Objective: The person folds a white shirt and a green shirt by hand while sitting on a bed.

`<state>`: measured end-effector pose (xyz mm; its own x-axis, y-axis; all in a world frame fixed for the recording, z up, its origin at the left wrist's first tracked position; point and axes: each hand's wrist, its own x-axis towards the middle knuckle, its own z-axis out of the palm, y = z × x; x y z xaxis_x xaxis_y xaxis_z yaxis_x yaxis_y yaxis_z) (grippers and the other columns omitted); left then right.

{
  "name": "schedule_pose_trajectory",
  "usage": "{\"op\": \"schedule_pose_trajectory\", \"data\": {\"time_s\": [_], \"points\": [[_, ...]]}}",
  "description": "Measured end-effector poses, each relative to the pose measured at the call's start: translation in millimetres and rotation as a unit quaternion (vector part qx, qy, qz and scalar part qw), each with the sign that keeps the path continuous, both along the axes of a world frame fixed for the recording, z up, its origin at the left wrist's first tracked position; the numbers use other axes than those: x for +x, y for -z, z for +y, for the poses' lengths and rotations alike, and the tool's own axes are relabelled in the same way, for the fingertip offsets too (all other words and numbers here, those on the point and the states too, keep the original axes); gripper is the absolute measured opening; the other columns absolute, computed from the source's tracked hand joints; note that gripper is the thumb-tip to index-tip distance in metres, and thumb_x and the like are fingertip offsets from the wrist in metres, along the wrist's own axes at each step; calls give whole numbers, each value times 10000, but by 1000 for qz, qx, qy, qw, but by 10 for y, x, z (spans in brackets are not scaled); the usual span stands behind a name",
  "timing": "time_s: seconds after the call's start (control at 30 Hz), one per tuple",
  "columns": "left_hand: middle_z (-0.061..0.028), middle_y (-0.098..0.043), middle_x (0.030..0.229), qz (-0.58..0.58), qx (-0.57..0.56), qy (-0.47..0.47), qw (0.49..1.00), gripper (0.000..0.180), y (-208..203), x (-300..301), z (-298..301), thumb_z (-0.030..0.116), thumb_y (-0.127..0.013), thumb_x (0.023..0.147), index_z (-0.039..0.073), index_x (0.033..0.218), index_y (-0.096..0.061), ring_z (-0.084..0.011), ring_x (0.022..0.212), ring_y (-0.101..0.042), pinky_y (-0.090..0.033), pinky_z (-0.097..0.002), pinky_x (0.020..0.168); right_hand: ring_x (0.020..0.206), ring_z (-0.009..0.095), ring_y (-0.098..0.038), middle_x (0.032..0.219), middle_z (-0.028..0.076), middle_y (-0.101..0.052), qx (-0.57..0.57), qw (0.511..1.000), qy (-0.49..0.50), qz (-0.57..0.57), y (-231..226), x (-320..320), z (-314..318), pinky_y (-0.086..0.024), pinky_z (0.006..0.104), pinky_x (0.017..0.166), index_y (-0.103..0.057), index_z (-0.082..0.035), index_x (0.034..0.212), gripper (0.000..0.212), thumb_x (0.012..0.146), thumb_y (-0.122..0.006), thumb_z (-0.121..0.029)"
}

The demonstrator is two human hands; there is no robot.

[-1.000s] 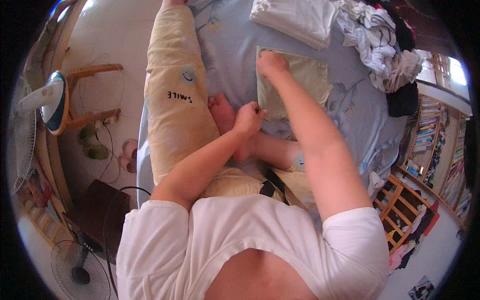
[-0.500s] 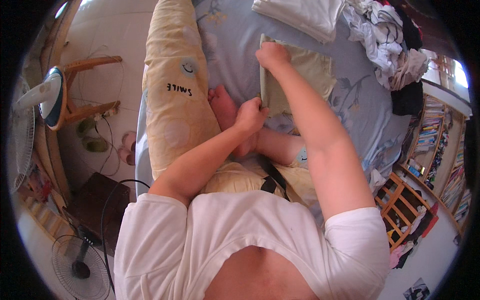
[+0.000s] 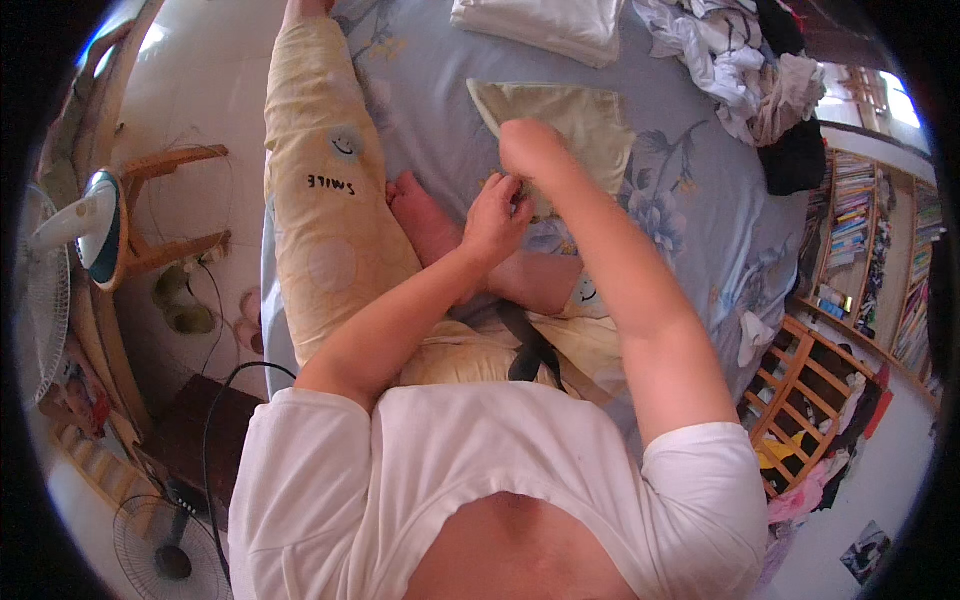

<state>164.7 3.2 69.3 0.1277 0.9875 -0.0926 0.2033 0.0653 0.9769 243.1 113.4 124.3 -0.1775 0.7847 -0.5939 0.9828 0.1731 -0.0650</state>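
Observation:
A folded pale yellow-green cloth (image 3: 585, 115) lies on the bed in front of my crossed leg. At its near left edge my right hand (image 3: 535, 152) is closed, the fingers curled on the fabric. Just below and left of it, my left hand (image 3: 495, 222) is closed too, its fingertips at the cloth's near corner and almost meeting the right hand. Between the hands the fabric is mostly hidden. The cloth's far left corner points up and away from me, and its right side lies flat on the sheet.
Beyond the cloth lies a folded white stack (image 3: 545, 25). A heap of crumpled clothes (image 3: 735, 65) sits at the far right of the blue flowered bedsheet (image 3: 430, 110). Left of the bed stand a wooden stool (image 3: 175, 155) and fans; a bookshelf (image 3: 850, 240) is on the right.
My right hand has come toward me, down to my left hand, carrying the cloth's left edge with it. The cloth's near left side is now folded over. The view has shifted slightly.

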Motion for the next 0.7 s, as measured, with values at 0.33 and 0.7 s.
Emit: {"op": "schedule_pose_trajectory", "data": {"time_s": [0.33,0.7], "points": [[-107,-554,972,-335,-365,-166,852,545,-216,-333,-149,564,-371,908,55,1037,-520,-231,876,-532,-435,-315,766,784,91,-604,946,43,-639,-3,808,267,525,-1368,787,60,-491,247,699,-579,5,1112,297,868,-563,-166],[-113,-414,1373,-630,-311,-185,687,821,-62,-626,169,763,-229,803,179,1361,-376,-265,1214,-442,-354,-478,1015,1070,137,-512,1189,40,-559,0,707,378,598,-613,1363,-823,-390,290,933,-475,-12,1273,425,878,-573,-138]]}}
